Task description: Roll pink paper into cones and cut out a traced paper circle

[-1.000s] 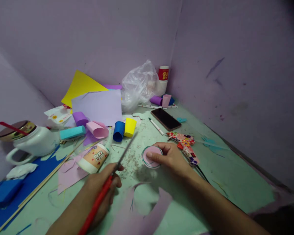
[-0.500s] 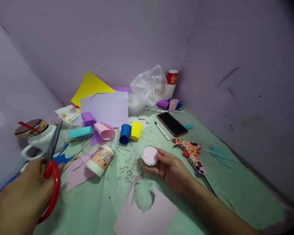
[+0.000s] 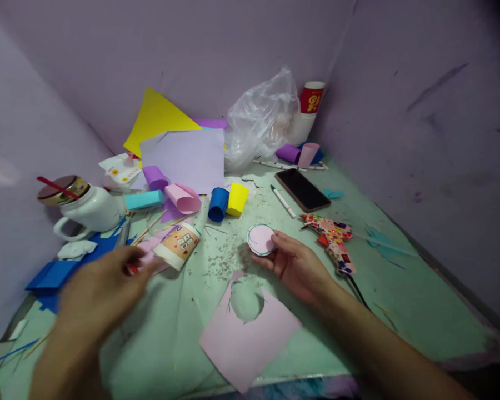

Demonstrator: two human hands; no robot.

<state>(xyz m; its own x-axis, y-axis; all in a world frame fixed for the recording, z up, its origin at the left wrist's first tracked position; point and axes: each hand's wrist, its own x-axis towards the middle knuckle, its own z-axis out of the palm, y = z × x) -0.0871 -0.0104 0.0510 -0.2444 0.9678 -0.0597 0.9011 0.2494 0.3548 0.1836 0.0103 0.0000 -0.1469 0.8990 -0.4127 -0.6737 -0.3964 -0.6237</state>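
Observation:
My right hand [image 3: 298,266] pinches a small pink paper disc [image 3: 261,240] by its right edge. A green drawn line runs round the disc's border. At left, my left hand [image 3: 108,289], smeared by motion, is low over the table with its fingers round the red handle of the scissors [image 3: 124,233]. Most of the handle is hidden, and the grey blades point away from me. Just right of those fingers a printed paper cup [image 3: 178,247] lies on its side. Below my right hand lies a pink sheet [image 3: 254,347] with a round hole cut in it.
A white mug [image 3: 94,211] with a patterned lid stands at left by blue paper [image 3: 58,275]. Rolled blue [image 3: 219,204] and yellow [image 3: 237,200] paper pieces stand mid-table. Right are a phone [image 3: 303,190], a marker [image 3: 283,201] and a patterned glue gun [image 3: 331,239]; behind, a plastic bag [image 3: 260,122].
My left hand has lowered the scissors from the air towards the table beside the paper cup. My right hand still holds the disc. The view has tilted down.

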